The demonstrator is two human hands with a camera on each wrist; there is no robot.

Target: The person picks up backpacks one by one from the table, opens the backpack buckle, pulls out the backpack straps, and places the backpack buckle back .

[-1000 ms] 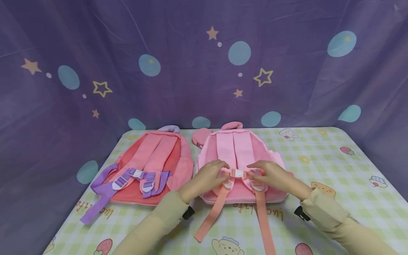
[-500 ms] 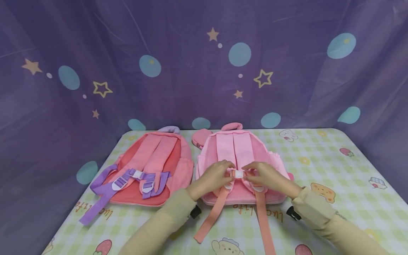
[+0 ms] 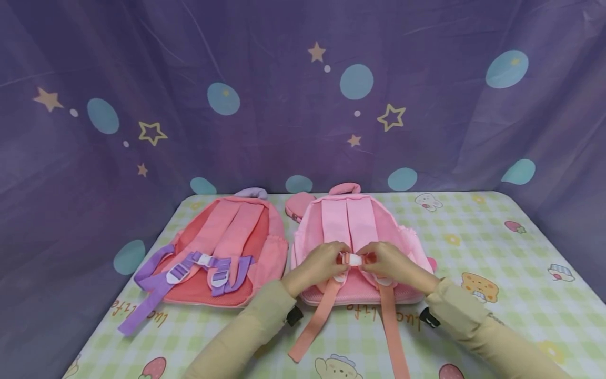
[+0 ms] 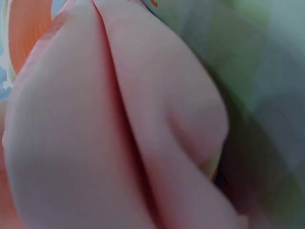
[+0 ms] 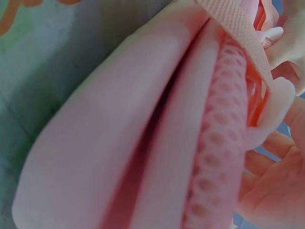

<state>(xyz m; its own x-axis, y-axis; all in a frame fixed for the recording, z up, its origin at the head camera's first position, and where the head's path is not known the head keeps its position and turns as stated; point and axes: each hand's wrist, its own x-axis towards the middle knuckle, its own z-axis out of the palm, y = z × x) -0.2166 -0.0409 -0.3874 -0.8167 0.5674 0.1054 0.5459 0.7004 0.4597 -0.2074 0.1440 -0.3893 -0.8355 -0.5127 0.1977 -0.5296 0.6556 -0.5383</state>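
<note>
The light pink backpack (image 3: 312, 221) lies with its back panel up and its shoulder straps on top. Across the straps sits a white plastic buckle (image 3: 354, 259) on short orange webbing. My left hand (image 3: 321, 263) pinches the buckle's left end, and my right hand (image 3: 393, 263) pinches its right end. Fingers hide parts of the buckle and webbing, so whether its halves are fully joined is unclear. The left wrist view is filled mostly by the pink bag fabric (image 4: 71, 133). In the right wrist view, a white strap adjuster (image 5: 276, 109) shows beside the pink mesh (image 5: 214, 143).
A coral backpack (image 3: 270, 226) with purple webbing (image 3: 147, 310) and a white buckle (image 3: 204, 259) lies to the left. A small round pink pouch (image 3: 299, 204) is behind the two bags. Orange strap tails (image 3: 314, 321) hang toward the front of the checkered tablecloth (image 3: 511, 273).
Both hands have moved inward toward each other, from beside the pink backpack's buckle to its two ends. The backpacks stay in place.
</note>
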